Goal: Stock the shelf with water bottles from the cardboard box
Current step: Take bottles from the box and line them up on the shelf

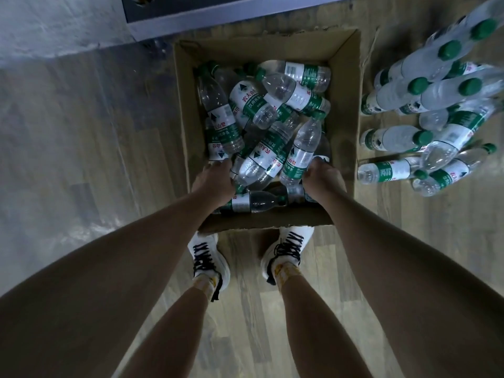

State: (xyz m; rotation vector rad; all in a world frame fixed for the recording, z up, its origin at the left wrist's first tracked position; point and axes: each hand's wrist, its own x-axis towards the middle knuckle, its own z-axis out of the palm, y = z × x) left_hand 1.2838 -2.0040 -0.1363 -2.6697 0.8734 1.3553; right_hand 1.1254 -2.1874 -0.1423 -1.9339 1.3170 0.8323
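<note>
An open cardboard box [343, 85] stands on the wooden floor right in front of my feet. Inside lie several clear water bottles with green caps and green-white labels, piled loosely. My left hand [215, 184] reaches into the near left of the box, fingers curled around the base of a tilted bottle [261, 159]. My right hand [324, 181] is at the near right, closed on the base of another bottle [302, 151] whose cap points away from me. The fingertips of both hands are hidden among the bottles.
A group of several upright bottles [436, 96] stands on the floor to the right of the box. A grey edge of a unit [218, 20] runs along behind the box. My white shoes [207, 257] touch the box's near wall.
</note>
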